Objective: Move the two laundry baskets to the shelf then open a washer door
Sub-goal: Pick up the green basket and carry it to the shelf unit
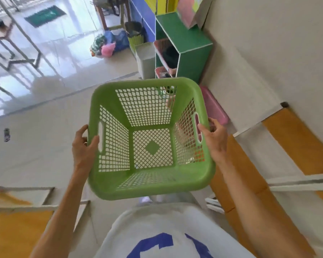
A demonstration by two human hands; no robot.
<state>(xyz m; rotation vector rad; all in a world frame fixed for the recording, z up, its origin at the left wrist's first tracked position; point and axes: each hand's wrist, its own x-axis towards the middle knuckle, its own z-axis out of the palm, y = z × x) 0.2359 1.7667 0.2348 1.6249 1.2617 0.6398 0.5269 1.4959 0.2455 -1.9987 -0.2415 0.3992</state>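
Note:
I hold an empty green laundry basket [151, 175] with lattice walls in front of my chest, above the floor. My left hand [84, 146] grips its left rim at the handle slot. My right hand [215, 135] grips the right rim at the other slot. Ahead stands a green shelf unit [191, 47] against the wall, with pink baskets [161, 46] holding dark clothes in its compartments. No washer is in view.
A pink flat thing [213, 107] lies on the floor by the wall to the right of the basket. A grey bin [145, 58] and a yellow-green basket [135, 40] stand left of the shelf. Bundled bags [105, 45] lie farther back. Orange-and-white panels [295, 138] flank me.

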